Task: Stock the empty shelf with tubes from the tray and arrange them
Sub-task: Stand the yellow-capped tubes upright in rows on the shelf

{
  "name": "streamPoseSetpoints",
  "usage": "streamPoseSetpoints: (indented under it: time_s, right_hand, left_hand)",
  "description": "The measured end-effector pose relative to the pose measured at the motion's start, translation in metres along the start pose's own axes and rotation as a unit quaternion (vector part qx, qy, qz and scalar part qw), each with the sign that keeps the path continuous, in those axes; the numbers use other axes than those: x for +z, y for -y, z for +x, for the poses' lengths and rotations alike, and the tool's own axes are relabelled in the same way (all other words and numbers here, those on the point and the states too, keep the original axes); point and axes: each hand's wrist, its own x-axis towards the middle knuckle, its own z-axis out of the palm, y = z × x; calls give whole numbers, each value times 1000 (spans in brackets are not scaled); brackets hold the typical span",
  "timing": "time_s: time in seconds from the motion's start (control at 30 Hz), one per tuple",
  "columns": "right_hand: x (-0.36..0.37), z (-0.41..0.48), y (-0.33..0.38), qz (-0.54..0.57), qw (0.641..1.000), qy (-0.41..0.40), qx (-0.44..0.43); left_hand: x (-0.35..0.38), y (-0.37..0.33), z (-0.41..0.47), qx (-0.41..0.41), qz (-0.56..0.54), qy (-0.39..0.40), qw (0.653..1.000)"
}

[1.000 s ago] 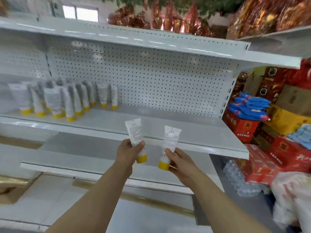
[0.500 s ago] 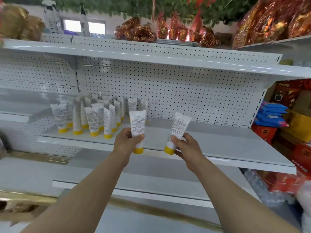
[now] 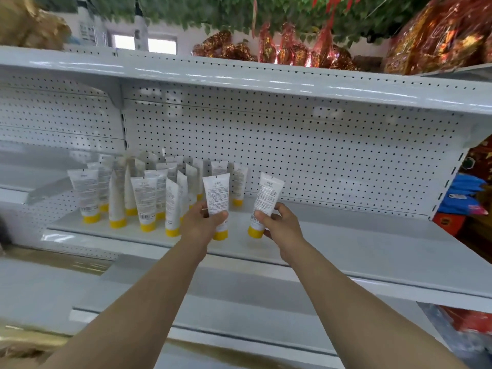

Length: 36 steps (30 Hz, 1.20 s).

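- The left hand (image 3: 200, 224) is wrapped around a white tube with a yellow cap (image 3: 217, 196), thumb across the front near the bottom, fingers curled behind. The tube stands pretty much upright, cap down, printed side facing the camera.
- The right hand (image 3: 281, 224) pinches a second tube (image 3: 267, 197) low on its body, thumb in front and fingers curled around the far side. This one leans a bit, top tilted to the right, yellow cap pointing down and left.
- Both tubes are held over the front part of the white middle shelf (image 3: 359, 243), just right of the group. Can't tell if either cap is touching the shelf yet.
- The group of stocked tubes (image 3: 143, 193) stands cap-down on the left part of that same shelf, in loose rows running back to the pegboard back panel (image 3: 306, 155); some are turned sideways.
- Right half of the shelf is bare white metal.
- Up top, red and gold wrapped packages (image 3: 436, 35) sit on the upper shelf (image 3: 239, 78).
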Motion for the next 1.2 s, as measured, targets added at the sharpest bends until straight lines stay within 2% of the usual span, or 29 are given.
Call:
streamPoseSetpoints:
  time_s: [0.63, 1.0, 1.2]
  right_hand:
    - [34, 122, -33, -59, 997, -43, -21]
    - [52, 154, -51, -61, 995, -78, -5]
    - [60, 161, -62, -69, 995, -68, -3]
  left_hand:
    - [19, 59, 149, 11, 23, -31, 999]
    - [25, 74, 183, 19, 28, -42, 999]
    - [22, 85, 190, 26, 38, -41, 998]
